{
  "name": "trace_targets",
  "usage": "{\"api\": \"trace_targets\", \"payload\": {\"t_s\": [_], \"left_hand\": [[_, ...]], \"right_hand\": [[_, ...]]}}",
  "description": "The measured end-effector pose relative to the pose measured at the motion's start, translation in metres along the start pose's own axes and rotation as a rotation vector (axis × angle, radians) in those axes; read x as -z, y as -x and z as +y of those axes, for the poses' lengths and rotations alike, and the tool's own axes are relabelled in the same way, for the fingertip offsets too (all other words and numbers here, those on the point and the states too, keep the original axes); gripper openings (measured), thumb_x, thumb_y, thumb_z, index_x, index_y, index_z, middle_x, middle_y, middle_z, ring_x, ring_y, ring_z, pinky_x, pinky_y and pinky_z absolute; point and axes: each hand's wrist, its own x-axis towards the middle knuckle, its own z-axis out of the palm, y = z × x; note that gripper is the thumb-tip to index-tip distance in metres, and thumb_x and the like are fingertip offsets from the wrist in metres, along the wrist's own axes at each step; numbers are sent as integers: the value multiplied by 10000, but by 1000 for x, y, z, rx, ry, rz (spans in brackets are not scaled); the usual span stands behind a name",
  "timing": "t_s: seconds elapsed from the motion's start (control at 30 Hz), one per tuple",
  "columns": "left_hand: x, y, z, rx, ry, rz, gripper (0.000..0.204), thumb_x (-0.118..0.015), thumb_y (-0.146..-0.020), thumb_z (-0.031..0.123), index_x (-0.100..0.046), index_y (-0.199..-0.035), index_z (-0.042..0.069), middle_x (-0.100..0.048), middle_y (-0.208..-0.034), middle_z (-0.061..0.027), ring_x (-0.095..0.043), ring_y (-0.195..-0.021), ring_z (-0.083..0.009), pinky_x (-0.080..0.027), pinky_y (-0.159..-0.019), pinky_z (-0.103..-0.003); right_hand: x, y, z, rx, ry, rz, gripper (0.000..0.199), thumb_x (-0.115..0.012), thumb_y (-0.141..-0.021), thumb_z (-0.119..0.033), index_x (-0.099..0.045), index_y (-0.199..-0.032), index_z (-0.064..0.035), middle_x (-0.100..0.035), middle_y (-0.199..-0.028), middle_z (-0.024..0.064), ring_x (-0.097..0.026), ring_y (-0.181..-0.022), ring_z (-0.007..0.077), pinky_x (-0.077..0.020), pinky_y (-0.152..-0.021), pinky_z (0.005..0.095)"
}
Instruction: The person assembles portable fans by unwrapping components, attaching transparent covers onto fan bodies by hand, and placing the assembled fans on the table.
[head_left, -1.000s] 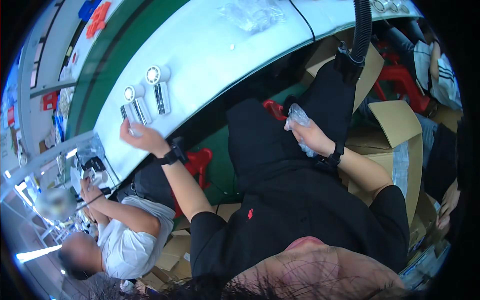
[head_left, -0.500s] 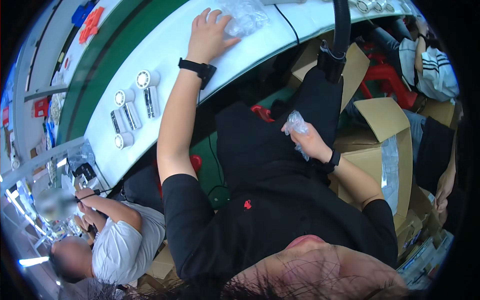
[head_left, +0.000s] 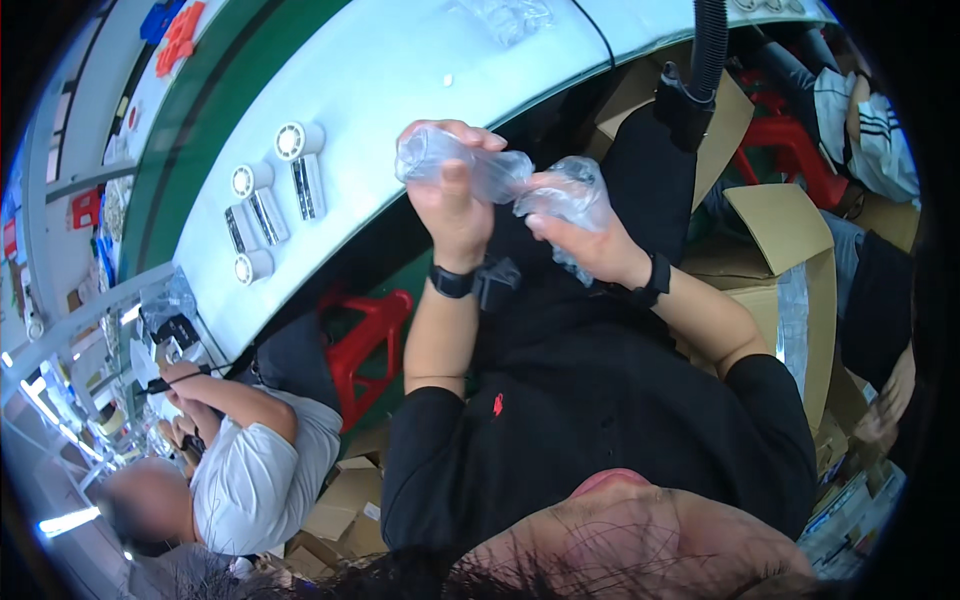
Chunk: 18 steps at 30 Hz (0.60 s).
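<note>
My left hand, above the near edge of the table, is closed around a clear plastic bag. Close beside it on the right, my right hand grips a crumpled bunch of clear plastic. The two pieces meet between my hands; whether they are joined I cannot tell. Farther off on the table lies more clear plastic. To the left are several white round-headed devices like handheld fans, one with a head and a shiny dark-and-silver handle.
The white table curves along the far side, with a small white bit and a black cable on it. A black ribbed hose hangs at the right. Open cardboard boxes stand right. A co-worker in white sits left.
My left hand has come back from the plastic on the table to my right hand, now holding a clear bag. My right hand has risen slightly with its plastic.
</note>
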Motion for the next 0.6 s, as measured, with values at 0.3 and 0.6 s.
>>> {"api": "trace_targets", "payload": {"t_s": [0.3, 0.6], "left_hand": [[-20, 38, 8, 280, 49, -41, 360, -654, -949, 247, -487, -1226, 88, -568, -1028, -102, -608, -862, -220, -499, -908, -436], [14, 27, 27, 261, 590, 235, 245, -570, -983, 201, -486, -1208, 150, -556, -1046, -52, -598, -755, -163, -510, -809, -402]], "right_hand": [[15, -25, 22, 343, 335, -238, 347, -666, -894, -80, -577, -1222, -14, -651, -1058, 78, -621, -921, 146, -488, -825, 268], [38, -1, 8, 347, 171, -62, 181, -595, -919, -84, -564, -1086, -21, -639, -968, 93, -557, -657, 143, -471, -650, 255]]}}
